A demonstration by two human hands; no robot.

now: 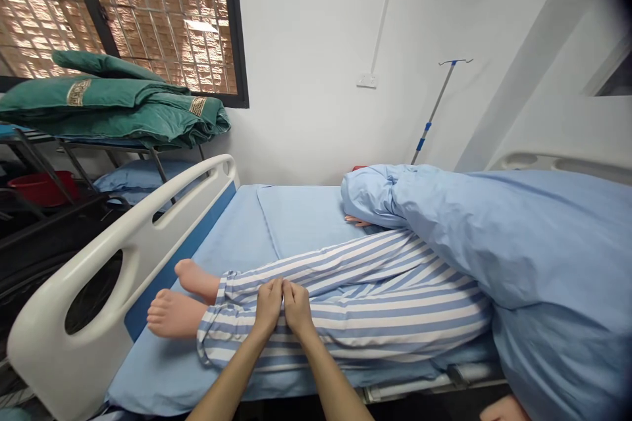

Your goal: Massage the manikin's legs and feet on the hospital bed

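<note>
My left hand [269,304] and my right hand [297,306] are side by side, nearly touching, both with curled fingers. They are closed at the cloth of blue-and-white striped trousers [395,325], around the lower legs; their fingertips are hidden. The trousers are on a manikin-like figure lying on the bed. Its smooth bare feet [178,314] stick out on the left. A folded-back light blue quilt [543,237] covers the upper part. From under the quilt's edge, fingers [358,220] show.
A white footboard [123,256] stands at the left end of the blue-sheeted bed [306,210]. Beyond it, folded green quilts [113,108] lie on a rack near a red basin [42,188]. An IV pole [434,112] rises behind the bed. Part of a hand [503,410] shows at bottom right.
</note>
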